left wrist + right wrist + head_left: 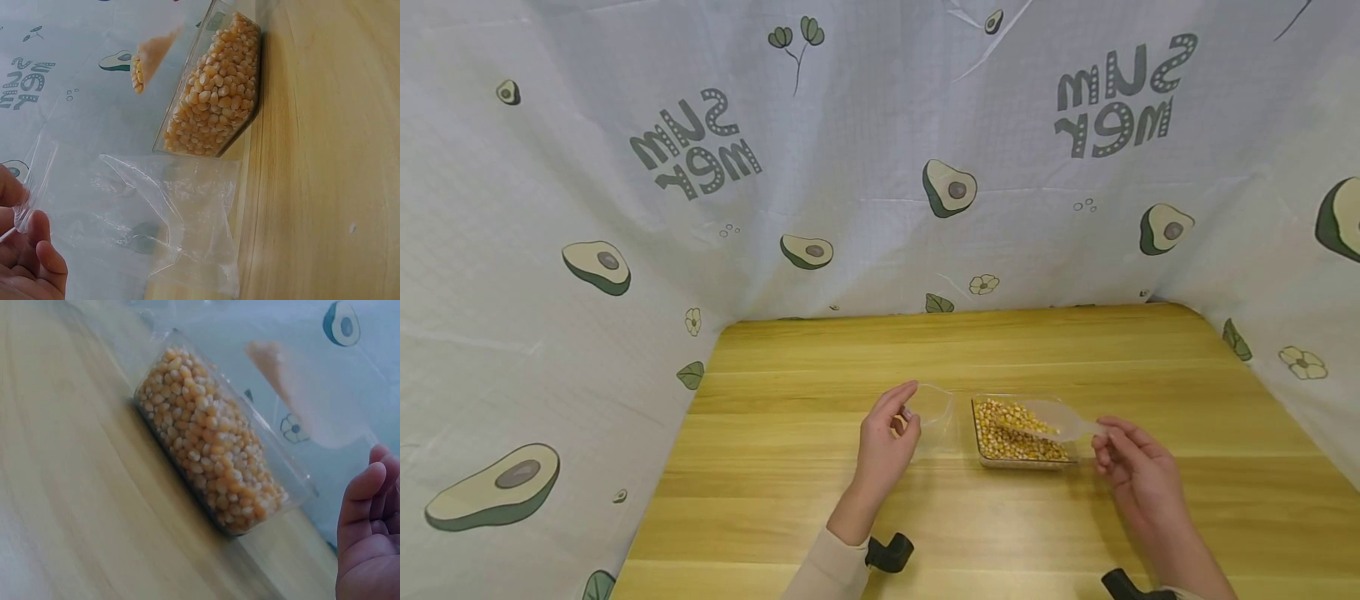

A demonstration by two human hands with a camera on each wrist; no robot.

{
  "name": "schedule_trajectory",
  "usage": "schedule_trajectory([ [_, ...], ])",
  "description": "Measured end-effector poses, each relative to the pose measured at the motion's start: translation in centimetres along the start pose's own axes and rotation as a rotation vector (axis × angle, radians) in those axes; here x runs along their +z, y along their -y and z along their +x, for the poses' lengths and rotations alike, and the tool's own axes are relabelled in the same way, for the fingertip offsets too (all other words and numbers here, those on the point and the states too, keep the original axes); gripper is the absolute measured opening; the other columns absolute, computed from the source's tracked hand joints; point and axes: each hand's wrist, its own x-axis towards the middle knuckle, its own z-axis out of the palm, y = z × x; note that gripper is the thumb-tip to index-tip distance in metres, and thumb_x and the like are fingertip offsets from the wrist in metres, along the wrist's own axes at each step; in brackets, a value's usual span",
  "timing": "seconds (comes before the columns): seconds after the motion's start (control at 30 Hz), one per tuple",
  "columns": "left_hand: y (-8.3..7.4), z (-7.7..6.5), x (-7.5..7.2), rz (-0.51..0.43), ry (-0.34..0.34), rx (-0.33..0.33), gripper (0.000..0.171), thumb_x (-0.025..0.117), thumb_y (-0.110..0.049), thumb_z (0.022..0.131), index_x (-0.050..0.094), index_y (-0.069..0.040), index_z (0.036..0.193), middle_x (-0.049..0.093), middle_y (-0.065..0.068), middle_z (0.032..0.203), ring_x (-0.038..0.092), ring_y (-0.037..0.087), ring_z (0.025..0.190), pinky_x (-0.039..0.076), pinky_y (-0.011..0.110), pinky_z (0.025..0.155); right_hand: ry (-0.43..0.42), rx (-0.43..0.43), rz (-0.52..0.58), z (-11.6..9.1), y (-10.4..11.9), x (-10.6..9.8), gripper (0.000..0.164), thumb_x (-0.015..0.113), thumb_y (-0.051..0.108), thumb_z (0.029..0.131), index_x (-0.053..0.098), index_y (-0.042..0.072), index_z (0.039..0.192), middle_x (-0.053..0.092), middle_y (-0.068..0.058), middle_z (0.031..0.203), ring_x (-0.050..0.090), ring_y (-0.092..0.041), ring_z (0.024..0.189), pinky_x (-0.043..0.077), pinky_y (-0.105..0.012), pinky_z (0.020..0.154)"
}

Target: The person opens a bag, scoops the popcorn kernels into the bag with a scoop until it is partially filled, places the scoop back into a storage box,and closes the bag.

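Observation:
My left hand (886, 437) pinches the top edge of a clear plastic bag (169, 219), whose mouth stands partly open and whose lower part reaches the table. To its right sits a clear rectangular container (1026, 464) filled with corn kernels (215, 94). With thumb and fingers, my right hand (1142, 475) holds the handle of a translucent scoop (1060, 418) above the container. Some kernels lie in the scoop, toward its front end. In the right wrist view, the scoop (312, 406) hangs clear of the container's rim, and its handle is mostly hidden by the fingers.
The wooden table (760, 467) carries the container and bag. A white curtain (865, 167) with avocado prints hangs behind the table and along both sides. Dark wrist mounts (891, 553) sit at both wrists. A small white speck (352, 228) lies on the wood.

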Motion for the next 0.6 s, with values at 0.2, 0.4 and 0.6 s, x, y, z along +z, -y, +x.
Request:
schedule_trajectory([
  [0.2, -0.2, 0.0, 0.0, -0.002, 0.002, -0.012, 0.044, 0.061, 0.005, 0.091, 0.066, -0.011, 0.131, 0.063, 0.007, 0.135, 0.054, 0.008, 0.085, 0.044, 0.015, 0.067, 0.061, -0.032, 0.010, -0.1, 0.6, 0.9, 0.032, 0.039, 0.002, 0.105, 0.070, 0.001, 0.113, 0.075, -0.009, 0.088, 0.064, -0.014, 0.069, 0.054, -0.025, 0.060],
  [0.4, -0.2, 0.0, 0.0, 0.002, -0.001, -0.010, 0.044, 0.062, 0.005, 0.090, 0.066, -0.010, 0.131, 0.063, 0.007, 0.134, 0.055, 0.009, 0.084, 0.046, 0.017, 0.067, 0.062, -0.035, -0.024, -0.2, 1.2, 2.1, 0.031, 0.040, 0.004, 0.105, 0.070, 0.002, 0.114, 0.075, -0.007, 0.088, 0.064, -0.013, 0.069, 0.054, -0.025, 0.061],
  [0.6, -0.4, 0.1, 0.1, 0.015, 0.010, -0.010, 0.044, 0.062, 0.004, 0.090, 0.066, -0.010, 0.131, 0.063, 0.007, 0.134, 0.055, 0.007, 0.084, 0.046, 0.018, 0.066, 0.071, -0.028, -0.017, -0.2, 1.5, 3.5, 0.031, 0.041, 0.005, 0.105, 0.070, 0.002, 0.115, 0.074, -0.007, 0.089, 0.064, -0.013, 0.069, 0.053, -0.025, 0.061],
])
